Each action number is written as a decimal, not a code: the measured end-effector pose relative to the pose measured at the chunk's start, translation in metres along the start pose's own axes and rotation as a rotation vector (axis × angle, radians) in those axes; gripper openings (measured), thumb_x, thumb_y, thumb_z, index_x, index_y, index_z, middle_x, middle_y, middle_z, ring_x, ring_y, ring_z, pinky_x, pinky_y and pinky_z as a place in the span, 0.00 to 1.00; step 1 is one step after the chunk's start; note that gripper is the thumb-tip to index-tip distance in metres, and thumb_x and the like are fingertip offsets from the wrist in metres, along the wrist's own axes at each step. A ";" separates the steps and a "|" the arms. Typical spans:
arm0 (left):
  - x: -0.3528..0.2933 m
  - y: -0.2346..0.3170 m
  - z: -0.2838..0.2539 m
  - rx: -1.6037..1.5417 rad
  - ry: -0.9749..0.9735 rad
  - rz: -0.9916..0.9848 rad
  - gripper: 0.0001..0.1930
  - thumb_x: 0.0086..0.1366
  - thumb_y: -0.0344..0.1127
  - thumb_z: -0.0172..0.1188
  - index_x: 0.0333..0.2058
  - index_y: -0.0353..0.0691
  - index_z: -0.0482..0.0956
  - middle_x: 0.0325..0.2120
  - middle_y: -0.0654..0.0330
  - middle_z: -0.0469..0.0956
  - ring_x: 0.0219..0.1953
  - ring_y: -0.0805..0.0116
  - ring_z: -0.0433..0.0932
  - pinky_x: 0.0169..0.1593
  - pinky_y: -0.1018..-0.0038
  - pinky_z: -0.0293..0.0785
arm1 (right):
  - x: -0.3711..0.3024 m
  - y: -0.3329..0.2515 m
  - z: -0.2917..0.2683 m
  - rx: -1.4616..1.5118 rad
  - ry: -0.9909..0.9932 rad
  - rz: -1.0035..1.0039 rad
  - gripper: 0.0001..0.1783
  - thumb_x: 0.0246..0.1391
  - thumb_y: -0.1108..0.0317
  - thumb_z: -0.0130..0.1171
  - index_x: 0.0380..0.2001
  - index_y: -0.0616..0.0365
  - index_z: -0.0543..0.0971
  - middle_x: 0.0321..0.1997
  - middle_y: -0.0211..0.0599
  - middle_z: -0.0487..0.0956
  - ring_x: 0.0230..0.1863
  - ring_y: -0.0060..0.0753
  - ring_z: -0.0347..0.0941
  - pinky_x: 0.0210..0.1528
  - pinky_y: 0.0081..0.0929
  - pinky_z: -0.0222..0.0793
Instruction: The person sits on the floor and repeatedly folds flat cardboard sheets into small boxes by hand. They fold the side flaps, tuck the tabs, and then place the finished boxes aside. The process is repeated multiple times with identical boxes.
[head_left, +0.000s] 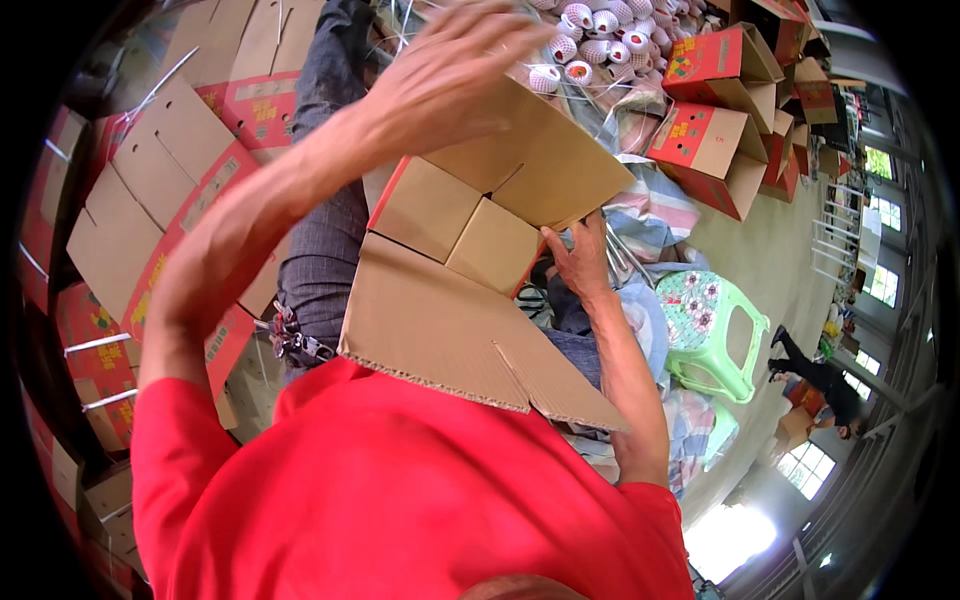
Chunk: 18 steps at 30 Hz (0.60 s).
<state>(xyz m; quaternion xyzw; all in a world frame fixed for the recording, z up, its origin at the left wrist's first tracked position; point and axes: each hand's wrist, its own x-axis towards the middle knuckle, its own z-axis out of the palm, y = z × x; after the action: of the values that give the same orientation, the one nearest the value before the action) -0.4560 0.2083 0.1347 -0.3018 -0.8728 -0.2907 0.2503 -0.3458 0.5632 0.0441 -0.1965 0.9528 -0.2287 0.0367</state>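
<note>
Fingers [470, 45] of the left hand [450, 80] spread flat on the empty cardboard box [480, 220], right hand [578, 258] gripping its flap.

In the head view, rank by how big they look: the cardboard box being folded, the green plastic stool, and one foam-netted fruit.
1. cardboard box, though nearness to the camera enlarges it
2. green plastic stool
3. foam-netted fruit

Red short-sleeved shirt [400, 490], bare forearms, possibly grey trousers [330, 230]
</note>
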 end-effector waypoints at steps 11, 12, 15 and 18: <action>0.044 0.006 0.053 0.049 -0.841 0.247 0.22 0.56 0.34 0.72 0.52 0.44 0.81 0.37 0.54 0.87 0.45 0.49 0.87 0.48 0.57 0.83 | 0.003 -0.023 0.003 0.034 -0.045 0.011 0.15 0.57 0.68 0.71 0.46 0.63 0.85 0.59 0.56 0.76 0.63 0.62 0.71 0.65 0.52 0.66; 0.042 0.009 0.056 0.070 -0.833 0.263 0.22 0.57 0.33 0.71 0.52 0.44 0.81 0.36 0.53 0.87 0.43 0.49 0.87 0.46 0.57 0.83 | 0.004 -0.033 0.001 -0.039 -0.064 -0.030 0.14 0.58 0.68 0.71 0.45 0.64 0.85 0.58 0.56 0.76 0.62 0.62 0.71 0.64 0.51 0.67; 0.033 0.011 0.060 0.119 -0.782 0.292 0.22 0.58 0.33 0.69 0.52 0.44 0.80 0.35 0.53 0.87 0.41 0.49 0.88 0.43 0.58 0.84 | -0.002 -0.036 0.007 -0.082 -0.035 -0.035 0.12 0.60 0.71 0.68 0.45 0.66 0.85 0.55 0.57 0.77 0.57 0.59 0.74 0.58 0.48 0.73; 0.023 0.014 0.057 0.133 -0.749 0.252 0.22 0.57 0.35 0.70 0.51 0.43 0.80 0.35 0.54 0.87 0.42 0.51 0.88 0.44 0.58 0.83 | -0.005 -0.031 0.018 0.168 -0.004 0.118 0.13 0.59 0.72 0.69 0.46 0.65 0.85 0.56 0.56 0.77 0.58 0.57 0.75 0.57 0.45 0.74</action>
<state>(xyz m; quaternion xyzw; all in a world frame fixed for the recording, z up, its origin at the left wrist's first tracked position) -0.4772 0.2632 0.1135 -0.4749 -0.8767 -0.0701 -0.0325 -0.3274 0.5319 0.0421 -0.1366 0.9401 -0.3048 0.0682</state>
